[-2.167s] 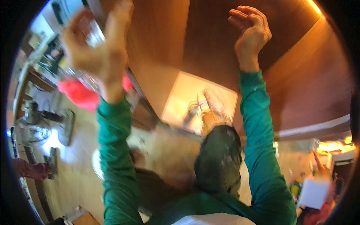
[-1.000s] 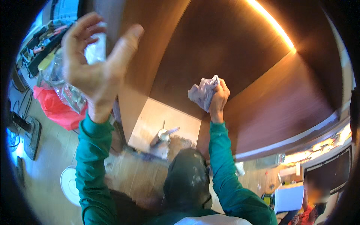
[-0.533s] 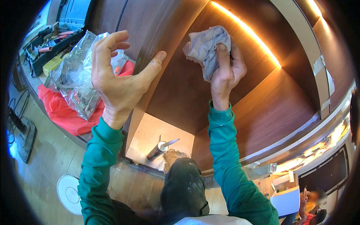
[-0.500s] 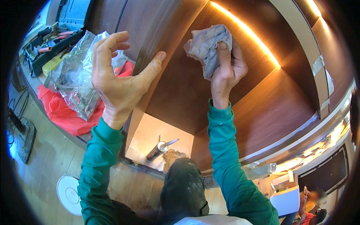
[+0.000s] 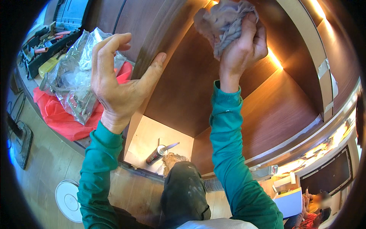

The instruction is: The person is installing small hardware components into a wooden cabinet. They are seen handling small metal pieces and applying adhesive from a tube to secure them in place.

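A crumpled grey-lilac cloth (image 5: 227, 26) is pinched in my right hand (image 5: 243, 49), thumb on top of it. It hangs up high, over the lit end of a brown wooden cabinet (image 5: 179, 91), and partly covers the glowing light strip (image 5: 274, 59). I cannot tell whether the cloth touches the cabinet. My left hand (image 5: 118, 78) is raised beside the cabinet's left edge, its thumb stretched out and its fingers bent and apart, with nothing in it. Behind that hand lies a clear plastic bag (image 5: 72, 86) on a red cloth (image 5: 57, 118).
A sealant tube (image 5: 155, 155) with a nozzle stands on the pale board (image 5: 143, 147) at the cabinet's bottom. At upper left is an open toolbox (image 5: 47, 47). A white round lid (image 5: 68, 200) lies on the wooden floor. Another person (image 5: 309, 210) sits at lower right.
My right hand has carried the cloth upward and slightly right, across the light strip. My left hand keeps nearly the same place and pose.
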{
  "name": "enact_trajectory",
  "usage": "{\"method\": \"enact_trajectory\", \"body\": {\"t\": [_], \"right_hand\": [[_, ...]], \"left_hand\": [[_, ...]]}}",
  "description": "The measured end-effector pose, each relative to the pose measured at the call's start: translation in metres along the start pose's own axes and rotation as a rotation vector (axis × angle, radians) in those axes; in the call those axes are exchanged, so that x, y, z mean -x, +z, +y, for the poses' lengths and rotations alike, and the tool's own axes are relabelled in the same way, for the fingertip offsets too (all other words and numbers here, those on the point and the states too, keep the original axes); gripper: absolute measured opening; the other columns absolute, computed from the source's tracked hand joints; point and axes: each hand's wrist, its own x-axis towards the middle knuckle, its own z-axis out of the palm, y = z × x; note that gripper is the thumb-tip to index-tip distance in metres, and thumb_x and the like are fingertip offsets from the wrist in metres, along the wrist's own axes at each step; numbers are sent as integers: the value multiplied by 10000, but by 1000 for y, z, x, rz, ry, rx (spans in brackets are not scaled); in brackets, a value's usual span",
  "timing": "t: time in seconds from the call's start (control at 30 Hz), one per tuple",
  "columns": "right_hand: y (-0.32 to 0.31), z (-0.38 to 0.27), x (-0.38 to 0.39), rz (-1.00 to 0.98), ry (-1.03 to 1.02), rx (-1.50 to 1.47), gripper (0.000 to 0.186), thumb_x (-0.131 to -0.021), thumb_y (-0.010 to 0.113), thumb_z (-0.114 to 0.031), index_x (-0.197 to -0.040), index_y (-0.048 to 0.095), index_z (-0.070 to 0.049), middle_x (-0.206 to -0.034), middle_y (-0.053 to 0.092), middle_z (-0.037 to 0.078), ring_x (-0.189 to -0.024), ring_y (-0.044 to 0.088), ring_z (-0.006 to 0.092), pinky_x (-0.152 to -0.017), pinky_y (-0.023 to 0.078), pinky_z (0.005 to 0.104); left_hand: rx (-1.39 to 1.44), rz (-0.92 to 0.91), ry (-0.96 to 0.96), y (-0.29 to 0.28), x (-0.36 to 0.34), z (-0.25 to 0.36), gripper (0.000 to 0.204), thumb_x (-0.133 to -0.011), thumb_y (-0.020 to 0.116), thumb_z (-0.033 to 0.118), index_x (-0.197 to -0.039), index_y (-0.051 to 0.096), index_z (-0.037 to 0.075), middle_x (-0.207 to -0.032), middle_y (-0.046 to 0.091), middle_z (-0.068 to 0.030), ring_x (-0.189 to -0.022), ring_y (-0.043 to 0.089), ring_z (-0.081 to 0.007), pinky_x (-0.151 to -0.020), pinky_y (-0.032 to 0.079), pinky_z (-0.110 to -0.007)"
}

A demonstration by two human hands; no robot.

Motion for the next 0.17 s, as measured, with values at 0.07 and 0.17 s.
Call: {"method": "enact_trajectory", "body": {"t": [0.07,0.17], "right_hand": [[14,-1,-11,76,-103,11,257,-928,653,-214,-956,675,40,-870,693,75,-781,629,145,-745,512,264],[13,13,-19,144,-125,71,340,-905,710,-276,-1004,682,47,-874,700,86,-775,637,151,-760,515,275]], "left_hand": [[-13,2,9,-1,-1,-1,522,-637,902,144,-1059,627,8,-992,621,-115,-840,617,-235,-745,524,-335],[11,20,38,1,-1,-2,515,-647,896,138,-1065,627,6,-1006,625,-117,-844,620,-244,-755,527,-334]]}}
